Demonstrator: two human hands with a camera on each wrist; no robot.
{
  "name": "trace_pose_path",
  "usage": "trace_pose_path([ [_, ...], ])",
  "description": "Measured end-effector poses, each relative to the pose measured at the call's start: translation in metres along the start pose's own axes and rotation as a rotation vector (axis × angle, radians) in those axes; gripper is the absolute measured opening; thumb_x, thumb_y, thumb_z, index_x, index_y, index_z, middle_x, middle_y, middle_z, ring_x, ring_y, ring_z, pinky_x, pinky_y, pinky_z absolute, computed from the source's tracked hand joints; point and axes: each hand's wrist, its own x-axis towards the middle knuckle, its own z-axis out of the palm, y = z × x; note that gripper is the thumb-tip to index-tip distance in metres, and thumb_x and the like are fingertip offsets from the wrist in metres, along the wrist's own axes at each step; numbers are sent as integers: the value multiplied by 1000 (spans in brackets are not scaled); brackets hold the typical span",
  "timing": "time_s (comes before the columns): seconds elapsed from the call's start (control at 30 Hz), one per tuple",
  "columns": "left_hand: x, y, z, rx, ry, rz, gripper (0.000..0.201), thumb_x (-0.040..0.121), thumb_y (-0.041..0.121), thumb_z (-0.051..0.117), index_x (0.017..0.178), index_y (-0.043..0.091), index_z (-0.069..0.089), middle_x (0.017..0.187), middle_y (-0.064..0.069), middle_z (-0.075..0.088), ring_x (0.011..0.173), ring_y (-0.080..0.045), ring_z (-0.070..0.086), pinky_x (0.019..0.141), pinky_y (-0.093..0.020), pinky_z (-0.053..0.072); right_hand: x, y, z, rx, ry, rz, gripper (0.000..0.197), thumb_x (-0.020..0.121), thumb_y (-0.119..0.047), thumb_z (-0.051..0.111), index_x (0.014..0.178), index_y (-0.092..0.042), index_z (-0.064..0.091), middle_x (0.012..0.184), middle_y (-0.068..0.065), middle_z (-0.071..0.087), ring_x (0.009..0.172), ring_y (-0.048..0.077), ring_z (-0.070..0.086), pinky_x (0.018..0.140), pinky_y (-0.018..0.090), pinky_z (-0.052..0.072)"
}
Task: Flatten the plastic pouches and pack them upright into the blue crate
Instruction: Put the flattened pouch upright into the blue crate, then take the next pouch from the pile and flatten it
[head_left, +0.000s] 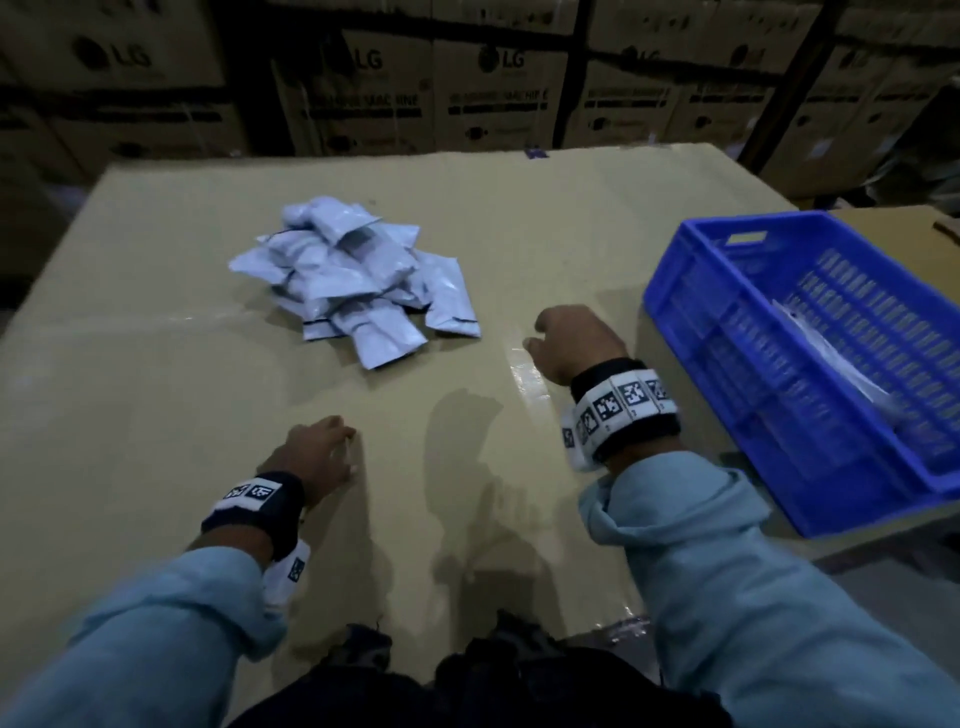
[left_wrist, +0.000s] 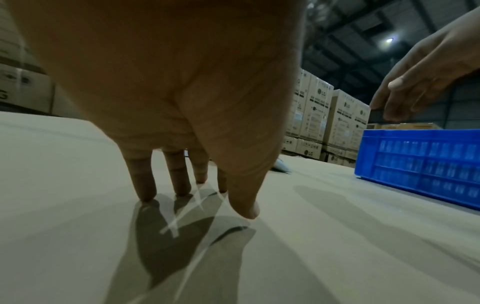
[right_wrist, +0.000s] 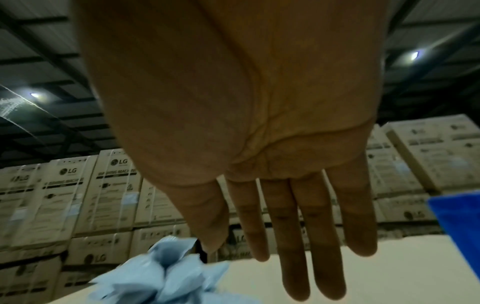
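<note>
While both my hands, left hand (head_left: 317, 457) and right hand (head_left: 576, 340), hang empty, most pouches (head_left: 353, 275) await; blue crate (head_left: 691, 312) holds few.

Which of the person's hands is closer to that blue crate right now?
The right hand. It hangs open above the cardboard just left of the blue crate. The left hand is farther off, near the person, fingertips on the cardboard.

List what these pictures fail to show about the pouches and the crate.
- Blue crate contents: head view, blurred pale shapes inside; count and uprightness unclear.
- Crate's right side: cut off by the frame edge.
- Pouch pile: overlapping, count unclear; left wrist view, left hand hides it.
- Pile in right wrist view: blurred, partly behind right hand.
</note>
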Motion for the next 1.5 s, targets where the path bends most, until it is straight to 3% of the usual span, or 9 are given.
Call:
trace_pose_path([
  [0.3,-23,-94,-9,41,-4,-91,107,64,62,87,152,31,36,161,2,24,139,-33,34,108,-49,44,25,-130,78,42,-87,-205,30,93,-32,57,120,-21,62,126,7,64,116,33,62,90,36,52],
  [0.47,-19,-114,-6,32,-1,-223,147,54,88,73,162,24,-6,168,-9,-20,156,-32,-3,121,-53,19,51,-176,87,14,21,-296,30,96,-29,56,123,-16,57,128,11,60,116,35,59,90,42,48],
  [0.63,-9,-132,-6,58,-39,-205,163,38,106,53,159,25,-21,166,-8,-29,156,-29,-16,123,-56,8,88,-214,82,-27,116,-348,33,94,-28,58,126,-17,58,141,13,42,115,39,57,93,44,48],
  [0.77,-5,-142,4,11,-33,-183,162,34,111,42,156,30,-28,162,-3,-39,154,-28,-23,122,-61,-1,107,-240,86,-194,41,-429,23,93,-27,60,113,-30,72,168,5,-8,109,32,60,91,52,52],
  [0.83,-5,-142,6,4,-35,-184,162,33,111,41,155,32,-30,160,-2,-41,153,-28,-25,121,-62,-3,110,-249,93,-270,-7,-482,24,94,-22,58,113,-28,73,170,-2,-14,98,26,63,77,41,51],
  [0.93,-4,-144,7,-12,-29,-183,161,34,110,43,154,33,-31,159,-1,-43,152,-26,-28,121,-61,-4,111,-256,103,-311,-39,-507,40,91,-13,59,128,-26,64,171,0,-5,74,20,58,64,31,40],
  [1.1,-5,-144,10,-17,-38,-182,162,33,111,43,153,34,-32,157,0,-46,151,-25,-31,120,-61,-6,104,-260,123,-298,-34,-531,37,90,-15,62,124,-28,69,170,7,-11,75,24,55,62,33,40],
  [1.27,-4,-143,9,3,-40,-179,160,36,109,44,154,32,-32,159,-2,-43,152,-28,-29,120,-62,-5,105,-257,140,-230,89,-524,76,90,-12,61,157,-14,26,171,11,0,70,22,55,55,32,40],
  [1.5,-20,-143,26,28,-5,-174,120,65,101,15,156,35,-26,162,-2,-37,152,-28,-28,119,-63,-7,57,-228,155,37,184,-638,60,81,-5,58,140,-5,49,157,16,39,98,37,63,84,45,53],
])
